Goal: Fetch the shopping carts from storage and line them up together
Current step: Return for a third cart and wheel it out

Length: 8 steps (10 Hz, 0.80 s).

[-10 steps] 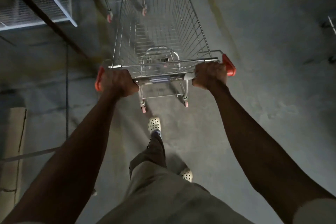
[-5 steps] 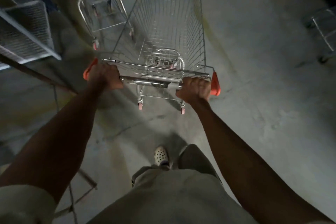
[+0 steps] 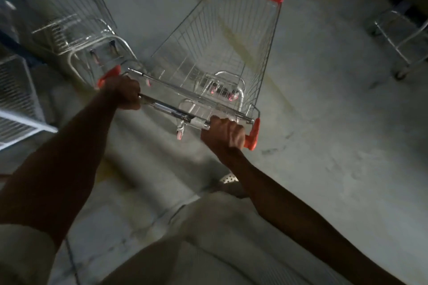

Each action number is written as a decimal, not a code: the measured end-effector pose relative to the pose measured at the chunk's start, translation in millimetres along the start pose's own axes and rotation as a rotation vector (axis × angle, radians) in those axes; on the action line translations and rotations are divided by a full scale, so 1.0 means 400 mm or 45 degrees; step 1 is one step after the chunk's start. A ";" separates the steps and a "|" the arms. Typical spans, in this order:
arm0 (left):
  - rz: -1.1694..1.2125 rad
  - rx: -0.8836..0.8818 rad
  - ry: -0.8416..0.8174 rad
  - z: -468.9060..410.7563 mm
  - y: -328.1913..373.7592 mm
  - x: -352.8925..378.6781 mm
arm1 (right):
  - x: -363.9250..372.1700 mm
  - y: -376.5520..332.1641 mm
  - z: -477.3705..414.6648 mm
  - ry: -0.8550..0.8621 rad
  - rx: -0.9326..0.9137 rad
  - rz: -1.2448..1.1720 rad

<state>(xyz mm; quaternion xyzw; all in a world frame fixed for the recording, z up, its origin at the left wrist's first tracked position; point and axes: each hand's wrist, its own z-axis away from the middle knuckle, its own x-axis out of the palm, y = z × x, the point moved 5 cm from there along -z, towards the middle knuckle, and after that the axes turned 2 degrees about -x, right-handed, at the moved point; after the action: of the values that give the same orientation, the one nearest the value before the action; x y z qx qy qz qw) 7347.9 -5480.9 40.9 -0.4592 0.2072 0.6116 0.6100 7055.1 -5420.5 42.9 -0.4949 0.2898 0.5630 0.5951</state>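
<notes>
A wire shopping cart (image 3: 215, 53) with orange corner caps stands in front of me on the concrete floor, angled to the right. My left hand (image 3: 122, 95) grips the left end of its handle bar (image 3: 171, 111) beside the orange end cap. The bar's right end is held by my right hand (image 3: 225, 133), next to the other orange cap. A second wire cart (image 3: 69, 21) stands at the upper left, its rear frame close to the left front of my cart.
White mesh shelving (image 3: 16, 104) runs along the left edge. Part of another metal cart frame (image 3: 403, 39) shows at the right edge, with dark objects behind it. My legs and a white perforated shoe (image 3: 228, 178) are below the handle.
The cart has swung to the right and its basket now points up and right. The second cart has shifted further left and nearer in view. Both hands keep their hold on the bar.
</notes>
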 end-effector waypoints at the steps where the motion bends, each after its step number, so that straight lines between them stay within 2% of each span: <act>1: -0.011 0.188 0.219 -0.135 0.028 -0.094 | -0.021 -0.016 -0.117 0.173 0.013 0.024; 3: 0.054 0.352 0.389 -0.404 0.087 -0.257 | -0.119 -0.011 -0.327 0.098 0.133 -0.081; 5: -0.029 0.657 0.618 -0.723 0.178 -0.440 | -0.236 0.024 -0.575 0.027 0.407 -0.214; 6: 0.018 0.848 0.641 -0.861 0.249 -0.550 | -0.277 0.050 -0.707 -0.001 0.569 -0.411; 7: 0.006 0.917 0.552 -0.984 0.336 -0.666 | -0.333 0.071 -0.828 0.026 0.662 -0.479; 8: -0.087 0.988 0.666 -1.101 0.425 -0.751 | -0.401 0.110 -0.909 0.042 0.784 -0.479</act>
<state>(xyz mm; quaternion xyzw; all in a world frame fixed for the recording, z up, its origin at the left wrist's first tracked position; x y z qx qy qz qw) 7274.8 -6035.2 16.4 -0.3426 0.5521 0.3321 0.6838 7058.5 -5820.4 51.6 -0.3460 0.3594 0.3220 0.8046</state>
